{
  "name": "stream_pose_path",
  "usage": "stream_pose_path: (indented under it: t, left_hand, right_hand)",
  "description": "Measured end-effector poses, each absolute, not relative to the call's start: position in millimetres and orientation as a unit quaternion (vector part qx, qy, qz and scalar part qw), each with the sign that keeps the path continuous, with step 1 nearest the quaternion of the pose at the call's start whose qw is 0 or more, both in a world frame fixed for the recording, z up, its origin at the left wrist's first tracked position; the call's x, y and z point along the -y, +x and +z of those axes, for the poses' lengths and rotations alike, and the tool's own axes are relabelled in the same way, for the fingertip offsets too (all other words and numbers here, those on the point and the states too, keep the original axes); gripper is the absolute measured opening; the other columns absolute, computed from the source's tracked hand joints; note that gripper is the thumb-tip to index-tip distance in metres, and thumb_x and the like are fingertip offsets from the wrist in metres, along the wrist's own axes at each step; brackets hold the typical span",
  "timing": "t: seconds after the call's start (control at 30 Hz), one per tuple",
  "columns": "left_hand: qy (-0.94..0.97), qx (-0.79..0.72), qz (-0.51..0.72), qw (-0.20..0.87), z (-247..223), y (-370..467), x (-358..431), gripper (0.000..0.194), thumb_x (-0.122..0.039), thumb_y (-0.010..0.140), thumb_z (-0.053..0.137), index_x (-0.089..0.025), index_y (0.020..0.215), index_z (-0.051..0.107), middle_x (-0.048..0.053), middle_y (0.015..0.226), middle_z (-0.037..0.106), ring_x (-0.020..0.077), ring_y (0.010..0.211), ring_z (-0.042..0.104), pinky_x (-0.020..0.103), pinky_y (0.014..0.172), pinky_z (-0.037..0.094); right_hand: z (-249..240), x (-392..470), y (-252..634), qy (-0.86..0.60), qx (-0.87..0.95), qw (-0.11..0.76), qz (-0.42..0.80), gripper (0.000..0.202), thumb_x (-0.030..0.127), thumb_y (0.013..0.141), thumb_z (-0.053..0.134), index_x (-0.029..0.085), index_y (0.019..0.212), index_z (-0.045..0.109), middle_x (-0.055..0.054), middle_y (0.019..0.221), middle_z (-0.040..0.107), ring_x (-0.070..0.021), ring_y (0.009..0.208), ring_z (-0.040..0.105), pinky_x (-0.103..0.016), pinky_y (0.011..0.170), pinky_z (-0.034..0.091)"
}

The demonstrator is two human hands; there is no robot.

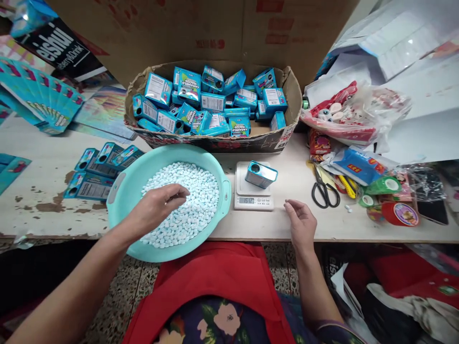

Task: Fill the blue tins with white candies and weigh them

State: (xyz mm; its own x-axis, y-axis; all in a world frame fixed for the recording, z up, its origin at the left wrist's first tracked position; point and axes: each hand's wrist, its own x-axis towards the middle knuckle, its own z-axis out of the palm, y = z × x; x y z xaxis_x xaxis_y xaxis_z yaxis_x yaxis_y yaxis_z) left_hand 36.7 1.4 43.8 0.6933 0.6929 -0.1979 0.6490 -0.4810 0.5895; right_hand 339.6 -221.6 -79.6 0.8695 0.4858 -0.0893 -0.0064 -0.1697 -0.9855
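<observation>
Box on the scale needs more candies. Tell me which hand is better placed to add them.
Left, probably. The left hand already rests on the white candies in the basin; the right hand lies empty beside the scale.

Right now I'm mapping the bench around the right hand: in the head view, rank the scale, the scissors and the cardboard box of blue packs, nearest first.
From the right hand:
1. Scale, just to its left.
2. Scissors, up and to its right.
3. Cardboard box of blue packs, at the bench's far side.
</observation>
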Motion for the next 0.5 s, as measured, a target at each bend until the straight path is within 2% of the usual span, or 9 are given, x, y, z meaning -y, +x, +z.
stream_pose_path:
  t: [0.1, 0.3, 0.37, 0.43, 0.5]
  left_hand:
    - [0.859, -0.404, 0.068, 0.307, 24, 17, 24, 0.023, -0.038, 0.09, 0.048, -0.021, 0.094, 0.062, 0.006, 0.098, 0.068, 0.0206, 0.092, 0.064, 0.029, 0.077, 0.049]
    - [0.854, -0.417, 0.113, 0.289, 1, 6, 49, 0.024, -0.034, 0.095, 0.041, -0.022, 0.101, 0.06, 0.006, 0.1, 0.066, 0.0196, 0.095, 0.064, 0.028, 0.081, 0.049]
    - [0.855, -0.418, 0.119, 0.282, 1, 9, 48, 0.025, -0.034, 0.095, 0.04, -0.022, 0.1, 0.061, 0.005, 0.099, 0.067, 0.0195, 0.094, 0.064, 0.028, 0.08, 0.049]
    - [0.861, -0.408, 0.122, 0.279, 5, 16, 42, 0.024, -0.032, 0.094, 0.04, -0.021, 0.099, 0.061, 0.005, 0.098, 0.067, 0.0192, 0.093, 0.064, 0.028, 0.079, 0.049]
    - [0.87, -0.382, 0.129, 0.283, 14, 28, 33, 0.022, -0.029, 0.094, 0.042, -0.021, 0.099, 0.061, 0.005, 0.099, 0.066, 0.019, 0.094, 0.064, 0.028, 0.08, 0.048]
  right_hand:
    - [-83, 219, 340, -0.747, 0.173, 0.61, 0.2, 0.03, 0.04, 0.073, 0.074, 0.018, 0.093, 0.068, -0.007, 0.094, 0.072, -0.0197, 0.089, 0.066, -0.04, 0.088, 0.052]
    - [-76, 203, 338, -0.734, 0.207, 0.615, 0.2, 0.033, 0.04, 0.075, 0.072, 0.018, 0.099, 0.064, -0.009, 0.099, 0.07, -0.0207, 0.094, 0.065, -0.042, 0.089, 0.052]
    - [-71, 191, 337, -0.725, 0.242, 0.617, 0.186, 0.045, 0.039, 0.074, 0.074, 0.02, 0.113, 0.059, -0.011, 0.115, 0.065, -0.0221, 0.104, 0.062, -0.041, 0.09, 0.051]
    - [-65, 174, 338, -0.722, 0.293, 0.605, 0.167, 0.068, 0.037, 0.067, 0.079, 0.025, 0.127, 0.049, -0.011, 0.132, 0.055, -0.0242, 0.117, 0.056, -0.041, 0.093, 0.049]
    - [-59, 154, 339, -0.725, 0.335, 0.578, 0.165, 0.072, 0.038, 0.063, 0.081, 0.025, 0.127, 0.05, -0.01, 0.13, 0.057, -0.0249, 0.116, 0.055, -0.04, 0.092, 0.048]
